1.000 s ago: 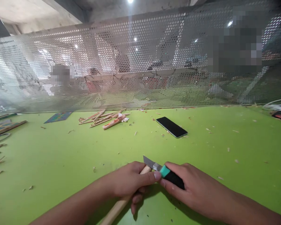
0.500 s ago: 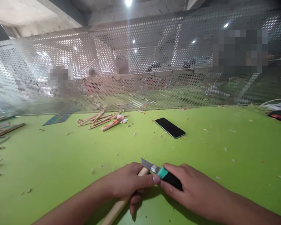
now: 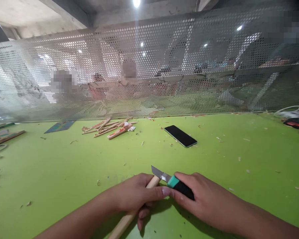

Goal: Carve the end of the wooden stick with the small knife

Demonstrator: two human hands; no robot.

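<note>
A pale wooden stick [image 3: 124,221] runs up from the bottom edge through my left hand [image 3: 137,194], which is closed round it near its upper end. My right hand [image 3: 196,199] grips a utility knife [image 3: 180,188] by its black and teal handle. The knife's bare blade points up and left, lying across or just above the stick's tip; whether it touches the wood I cannot tell. My left thumb reaches over to the fingers of my right hand, just below the handle's front end.
On the green table [image 3: 64,172] lie a black phone [image 3: 180,135], a heap of carved sticks [image 3: 109,127], a patterned card [image 3: 59,126] and scattered shavings. Wooden boards [image 3: 7,137] sit at the left, a white cable [image 3: 291,107] at the right. A perforated screen [image 3: 149,73] stands behind.
The blade has shifted slightly up and to the right at the stick's tip. Both hands keep their grips. Behind the screen at the right, a person has moved further right.
</note>
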